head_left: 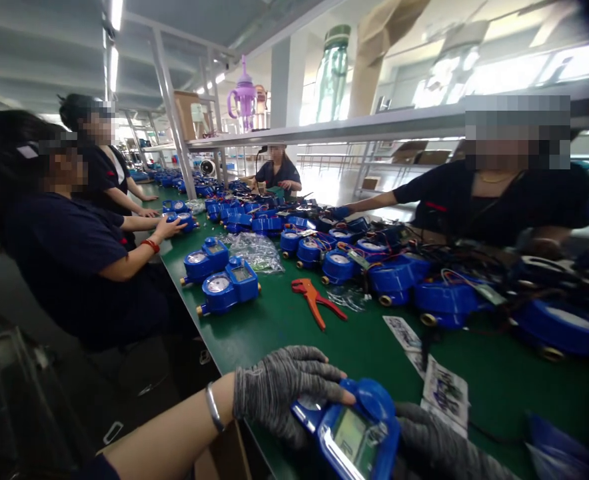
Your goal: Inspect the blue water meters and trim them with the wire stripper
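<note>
Between my two gloved hands is a blue water meter [350, 427] with a small display window, held at the table's near edge. My left hand [294, 387], in a grey fingerless-tipped glove, wraps round the meter's left side with its fingers over the top. My right hand [439, 440] grips the other side; its fingertips are partly hidden behind the meter. Beyond them on the green table [269, 327] lie red wire strippers [314, 300]. Two blue meters with displays, one of them a finished-looking water meter [229, 285], stand to the left of the tool.
Rows of blue meters [339, 267] with loose wires fill the table's far side. Clear plastic bags [257, 252] and printed papers [444, 393] lie nearby. Co-workers sit along both sides; one person [89, 240] handles a meter at left. A shelf [324, 130] holding bottles runs overhead.
</note>
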`<state>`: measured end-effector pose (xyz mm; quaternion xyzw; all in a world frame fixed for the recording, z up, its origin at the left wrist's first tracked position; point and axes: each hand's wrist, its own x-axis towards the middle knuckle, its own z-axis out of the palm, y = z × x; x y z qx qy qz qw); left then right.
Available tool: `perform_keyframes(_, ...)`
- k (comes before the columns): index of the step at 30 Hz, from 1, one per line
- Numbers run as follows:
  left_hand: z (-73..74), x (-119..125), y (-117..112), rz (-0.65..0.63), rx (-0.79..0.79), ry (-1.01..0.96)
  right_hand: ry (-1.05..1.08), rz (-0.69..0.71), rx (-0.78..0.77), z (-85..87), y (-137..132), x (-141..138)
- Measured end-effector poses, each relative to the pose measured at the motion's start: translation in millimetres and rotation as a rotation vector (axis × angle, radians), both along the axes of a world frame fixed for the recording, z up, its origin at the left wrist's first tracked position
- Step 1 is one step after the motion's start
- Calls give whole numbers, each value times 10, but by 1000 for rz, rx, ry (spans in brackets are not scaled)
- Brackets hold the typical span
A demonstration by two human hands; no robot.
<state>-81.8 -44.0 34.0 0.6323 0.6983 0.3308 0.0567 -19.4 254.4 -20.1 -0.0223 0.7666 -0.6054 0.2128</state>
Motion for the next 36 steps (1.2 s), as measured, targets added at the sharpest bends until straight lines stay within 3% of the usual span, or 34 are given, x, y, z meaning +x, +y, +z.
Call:
perform_keyframes(3, -13, 0, 4, 17, 11, 8, -74, 105, -25, 70, -62, -46)
perform_keyframes(8, -33, -13, 8, 35, 31, 5, -32, 25, -42, 208, -101, 19)
perform_keyframes(11, -36, -5, 13, 50, 24, 30, -93, 101, -36, 263, -109, 60)
perform_keyframes(17, -50, 12, 20, 47, 31, 93, -155, 133, -64, 242, -108, 8)
perform_keyframes(22, -68, 12, 52, 102, -57, 163, 8, 224, 254, 208, -37, -160)
perform_keyframes(24, -90, 58, 8, 156, -125, 201, 70, 191, 411, 237, -18, -340)
perform_keyframes(27, -168, 162, -187, 331, -169, 252, 215, 21, 631, 300, -104, -778)
perform_keyframes(30, -286, 224, -460, 656, -132, 279, 334, -130, 784, 325, -399, -1267)
perform_keyframes(33, -367, 192, -643, 1012, -96, 312, 383, -166, 861, 295, -794, -1596)
perform_keyframes(36, -375, 91, -660, 1245, -92, 346, 403, -179, 899, 258, -1058, -1713)
